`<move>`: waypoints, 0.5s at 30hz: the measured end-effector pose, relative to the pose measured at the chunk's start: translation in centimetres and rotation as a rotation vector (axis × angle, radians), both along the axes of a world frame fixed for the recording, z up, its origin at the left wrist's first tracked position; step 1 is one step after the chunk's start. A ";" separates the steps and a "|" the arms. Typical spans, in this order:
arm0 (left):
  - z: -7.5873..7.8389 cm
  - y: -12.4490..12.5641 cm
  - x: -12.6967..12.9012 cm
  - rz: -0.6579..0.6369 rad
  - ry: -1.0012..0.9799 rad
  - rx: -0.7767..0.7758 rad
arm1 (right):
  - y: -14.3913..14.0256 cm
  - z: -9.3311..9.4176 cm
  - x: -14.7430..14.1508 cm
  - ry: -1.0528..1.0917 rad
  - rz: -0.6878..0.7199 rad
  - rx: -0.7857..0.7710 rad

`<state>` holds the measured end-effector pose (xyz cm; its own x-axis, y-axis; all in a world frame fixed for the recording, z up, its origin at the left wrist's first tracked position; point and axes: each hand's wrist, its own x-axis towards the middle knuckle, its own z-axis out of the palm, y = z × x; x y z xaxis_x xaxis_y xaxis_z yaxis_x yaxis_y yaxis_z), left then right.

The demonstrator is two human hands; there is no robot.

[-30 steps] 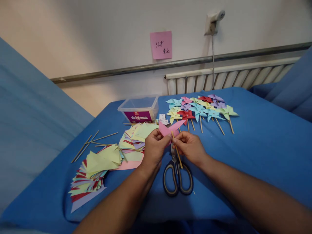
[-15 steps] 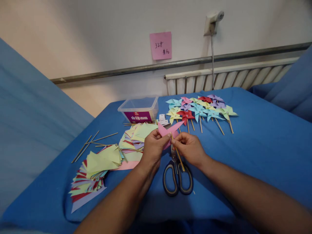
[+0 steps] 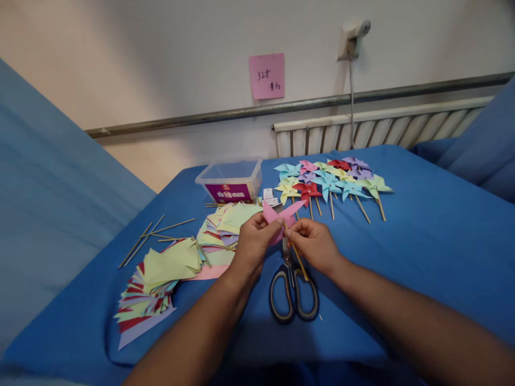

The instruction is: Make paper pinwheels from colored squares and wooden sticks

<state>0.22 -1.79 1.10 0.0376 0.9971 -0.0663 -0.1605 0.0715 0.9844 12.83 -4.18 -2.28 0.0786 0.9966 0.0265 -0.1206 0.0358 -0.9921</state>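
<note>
Left hand point(image 3: 253, 241): fingers pinched on folded pink paper pinwheel point(image 3: 281, 214), just above them.
Right hand point(image 3: 316, 244): fingers closed around thin wooden stick point(image 3: 300, 257), slanting down-right from the pinwheel, over grey-handled scissors point(image 3: 293, 292).

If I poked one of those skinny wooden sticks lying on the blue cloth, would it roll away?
Probably only a little. The loose sticks look thin, round and light, so one should move easily, but the soft blue cloth would likely slow it. Several lie crossed over each other, so a poke might nudge its neighbours too.
</note>
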 end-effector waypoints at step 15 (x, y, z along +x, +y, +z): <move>-0.6 0.3 -0.4 0.003 0.030 -0.036 | -0.1 -0.2 0.2 -0.075 0.011 0.059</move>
